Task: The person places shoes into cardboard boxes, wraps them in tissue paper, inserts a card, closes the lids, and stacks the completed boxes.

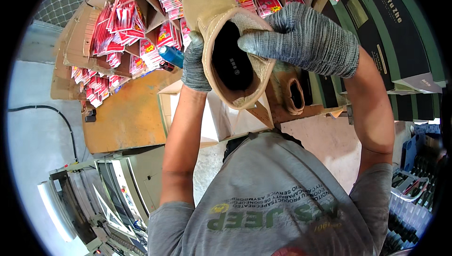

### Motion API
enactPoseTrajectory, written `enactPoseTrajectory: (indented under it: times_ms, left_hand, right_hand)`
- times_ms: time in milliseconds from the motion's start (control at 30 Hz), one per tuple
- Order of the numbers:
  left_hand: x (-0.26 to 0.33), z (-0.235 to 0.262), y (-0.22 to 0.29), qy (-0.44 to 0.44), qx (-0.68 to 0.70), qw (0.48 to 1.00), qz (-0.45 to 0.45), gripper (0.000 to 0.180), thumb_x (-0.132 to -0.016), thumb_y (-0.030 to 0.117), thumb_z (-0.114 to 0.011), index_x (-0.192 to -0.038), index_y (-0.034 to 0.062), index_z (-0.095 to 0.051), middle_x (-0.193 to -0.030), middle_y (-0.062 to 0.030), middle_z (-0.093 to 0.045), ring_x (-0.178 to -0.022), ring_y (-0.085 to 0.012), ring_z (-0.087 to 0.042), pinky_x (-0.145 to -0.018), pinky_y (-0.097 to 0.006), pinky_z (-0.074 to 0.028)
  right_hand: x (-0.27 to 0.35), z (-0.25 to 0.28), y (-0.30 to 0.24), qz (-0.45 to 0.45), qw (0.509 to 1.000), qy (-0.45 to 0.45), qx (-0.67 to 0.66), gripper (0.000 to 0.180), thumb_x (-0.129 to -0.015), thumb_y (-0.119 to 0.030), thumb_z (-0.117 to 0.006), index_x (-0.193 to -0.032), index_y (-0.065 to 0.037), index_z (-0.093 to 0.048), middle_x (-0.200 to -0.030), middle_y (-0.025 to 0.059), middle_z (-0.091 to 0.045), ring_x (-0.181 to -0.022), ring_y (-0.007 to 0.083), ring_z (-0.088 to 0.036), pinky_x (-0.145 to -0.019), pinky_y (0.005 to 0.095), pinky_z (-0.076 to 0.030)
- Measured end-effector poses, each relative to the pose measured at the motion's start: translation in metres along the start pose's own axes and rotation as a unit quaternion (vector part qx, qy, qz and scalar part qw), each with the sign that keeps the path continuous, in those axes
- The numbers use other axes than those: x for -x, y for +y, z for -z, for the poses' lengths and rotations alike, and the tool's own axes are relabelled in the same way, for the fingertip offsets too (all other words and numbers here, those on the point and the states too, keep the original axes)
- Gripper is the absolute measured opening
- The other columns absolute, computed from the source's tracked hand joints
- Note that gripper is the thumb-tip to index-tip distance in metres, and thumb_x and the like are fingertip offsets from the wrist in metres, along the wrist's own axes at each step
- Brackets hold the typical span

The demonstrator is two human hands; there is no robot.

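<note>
A tan boot (207, 1) is held up before me, its opening turned toward me and its toe pointing away. Inside it a black insole (230, 58) shows, along with a pale fleecy lining. My left hand (194, 63), in a grey knit glove, grips the boot's left side. My right hand (306, 39), gloved alike, holds the right side of the collar, its thumb lying over the rim into the opening. Below the boot is an open box (216, 121) with white paper in it. A second tan boot (294, 97) lies to the right, under my right forearm.
Cardboard compartments (75, 63) full of red and white packets (117, 25) line the far side of the orange-brown table (127, 114). A blue bottle-like object (172, 56) is beside my left hand. Dark green shoeboxes (376, 25) are stacked at right. Machinery (94, 204) stands lower left.
</note>
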State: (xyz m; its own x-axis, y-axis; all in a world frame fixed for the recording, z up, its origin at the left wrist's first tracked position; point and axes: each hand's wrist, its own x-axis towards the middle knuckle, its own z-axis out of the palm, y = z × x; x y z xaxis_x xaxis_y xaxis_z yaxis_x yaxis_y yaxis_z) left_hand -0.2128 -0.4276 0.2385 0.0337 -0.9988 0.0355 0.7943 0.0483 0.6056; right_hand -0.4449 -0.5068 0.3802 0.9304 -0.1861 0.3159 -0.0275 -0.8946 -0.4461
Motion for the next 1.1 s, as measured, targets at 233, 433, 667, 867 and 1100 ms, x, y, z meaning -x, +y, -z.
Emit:
enactPoseTrajectory:
  times_ms: [233,433,667,867,1100]
  left_hand:
    - [-0.008,-0.016,0.020,-0.108,0.027,0.994,-0.003,0.064,-0.096,0.050,-0.054,-0.138,0.0025,-0.050,-0.128,-0.0162,-0.062,-0.112,-0.0273,-0.064,-0.099,-0.042,-0.055]
    - [-0.043,-0.025,0.042,-0.161,-0.002,0.986,-0.042,0.080,-0.088,0.062,-0.063,-0.138,0.0019,-0.052,-0.132,-0.0147,-0.062,-0.117,-0.0281,-0.063,-0.105,-0.042,-0.051]
    - [-0.062,-0.081,0.079,-0.209,-0.014,0.976,-0.058,0.069,-0.094,0.049,-0.063,-0.142,0.0019,-0.048,-0.134,-0.0172,-0.060,-0.121,-0.0294,-0.061,-0.108,-0.043,-0.049]
    - [-0.095,-0.098,0.084,-0.234,0.000,0.970,-0.064,0.062,-0.092,0.044,-0.068,-0.136,0.0032,-0.054,-0.127,-0.0138,-0.065,-0.111,-0.0260,-0.067,-0.101,-0.040,-0.055]
    - [-0.079,-0.097,0.075,-0.268,0.033,0.962,-0.043,0.050,-0.096,0.035,-0.065,-0.132,0.0025,-0.056,-0.123,-0.0153,-0.067,-0.109,-0.0249,-0.068,-0.098,-0.039,-0.056]
  right_hand:
    - [-0.005,0.019,-0.044,-0.188,0.944,-0.022,-0.268,0.048,-0.087,-0.051,-0.073,-0.088,-0.003,-0.076,-0.071,0.0056,-0.067,-0.069,0.0109,-0.066,-0.063,0.0284,-0.054]
    - [0.001,0.041,-0.042,0.163,0.985,0.022,0.047,0.035,-0.088,-0.007,-0.068,-0.123,-0.014,-0.067,-0.091,0.0085,-0.065,-0.076,0.0224,-0.066,-0.066,0.0315,-0.054]
    - [-0.005,0.079,-0.095,-0.152,0.951,0.029,-0.266,0.032,-0.090,-0.027,-0.075,-0.108,-0.001,-0.072,-0.090,0.0037,-0.072,-0.086,0.0086,-0.066,-0.078,0.0286,-0.055]
    - [0.005,0.089,-0.103,-0.150,0.967,0.099,-0.179,0.026,-0.093,-0.017,-0.072,-0.113,0.000,-0.071,-0.096,0.0053,-0.074,-0.088,0.0101,-0.069,-0.081,0.0279,-0.056]
    - [-0.008,0.062,-0.095,-0.149,0.943,0.231,0.186,0.015,-0.090,-0.017,-0.066,-0.093,-0.004,-0.072,-0.083,0.0184,-0.069,-0.074,0.0343,-0.067,-0.069,0.0402,-0.054]
